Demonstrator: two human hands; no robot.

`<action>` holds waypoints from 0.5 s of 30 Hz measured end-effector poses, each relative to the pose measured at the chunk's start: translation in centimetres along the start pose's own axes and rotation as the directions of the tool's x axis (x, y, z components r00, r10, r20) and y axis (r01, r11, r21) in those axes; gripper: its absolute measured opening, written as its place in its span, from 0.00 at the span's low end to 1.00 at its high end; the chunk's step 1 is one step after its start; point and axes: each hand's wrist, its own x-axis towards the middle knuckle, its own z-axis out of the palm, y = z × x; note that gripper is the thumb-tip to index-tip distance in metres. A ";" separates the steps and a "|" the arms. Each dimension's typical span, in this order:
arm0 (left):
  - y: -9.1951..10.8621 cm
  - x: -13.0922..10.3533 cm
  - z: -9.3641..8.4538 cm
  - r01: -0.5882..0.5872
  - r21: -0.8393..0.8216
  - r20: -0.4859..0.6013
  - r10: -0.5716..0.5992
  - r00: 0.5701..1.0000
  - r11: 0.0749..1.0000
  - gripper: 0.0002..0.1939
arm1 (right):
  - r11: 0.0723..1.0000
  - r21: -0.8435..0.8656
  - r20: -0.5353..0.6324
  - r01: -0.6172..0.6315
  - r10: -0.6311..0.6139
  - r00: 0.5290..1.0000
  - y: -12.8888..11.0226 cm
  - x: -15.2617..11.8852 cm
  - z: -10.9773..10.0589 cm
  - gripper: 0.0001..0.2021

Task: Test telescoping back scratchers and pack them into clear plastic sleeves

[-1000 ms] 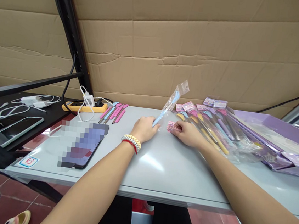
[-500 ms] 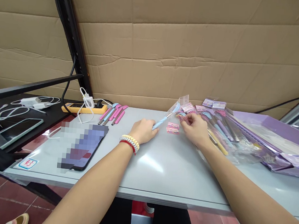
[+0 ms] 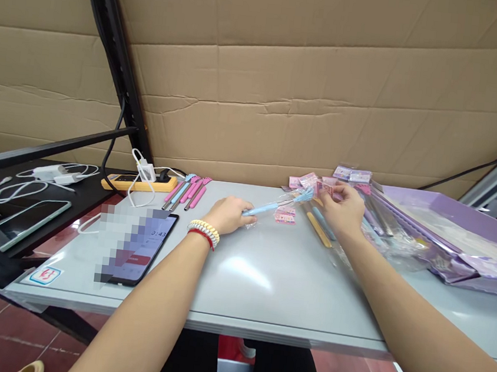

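Observation:
My left hand (image 3: 228, 214) is closed on the handle of a light blue back scratcher (image 3: 264, 209) in a clear plastic bag. Its claw-shaped head points right, towards my right hand (image 3: 341, 207). Between the fingertips of that hand is a small pink printed card (image 3: 324, 188), right beside the scratcher's head. Small pink cards (image 3: 285, 215) lie on the table below the scratcher. Under and beside my right hand lie bagged back scratchers, among them one with a yellow handle (image 3: 318, 229) and one with a purple handle (image 3: 372, 221).
Unbagged pink and blue back scratchers (image 3: 194, 192) lie at the back left, beside a yellow power strip (image 3: 140, 183). A phone (image 3: 146, 252) rests at the left front. At right stands a purple box (image 3: 433, 199), with bagged cards (image 3: 351, 174) near it.
The bagged blue back scratcher has swung from slanting upward to nearly level, its head now at my right hand. My right hand has lifted a pink card up and right.

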 end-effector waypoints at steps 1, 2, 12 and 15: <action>0.0 0.0 0.0 -0.003 -0.003 0.000 0.003 1.000 1.000 0.11 | 1.000 -0.009 -0.001 -0.019 0.019 1.000 0.1 0.0 0.0 0.07; 0.0 0.0 0.0 -0.003 -0.004 0.000 0.003 1.000 1.000 0.12 | 0.999 -0.023 -0.009 -0.032 0.032 0.999 0.1 0.0 0.0 0.07; 0.8 -0.2 -0.1 -0.021 -0.009 0.020 0.021 1.000 1.000 0.11 | 0.990 -0.103 -0.137 -0.097 0.082 0.987 0.0 0.2 -0.3 0.08; 0.7 -0.1 -0.1 -0.019 -0.005 0.020 0.019 1.000 1.000 0.11 | 0.982 -0.139 -0.134 -0.128 0.109 0.985 -0.2 0.3 -0.8 0.09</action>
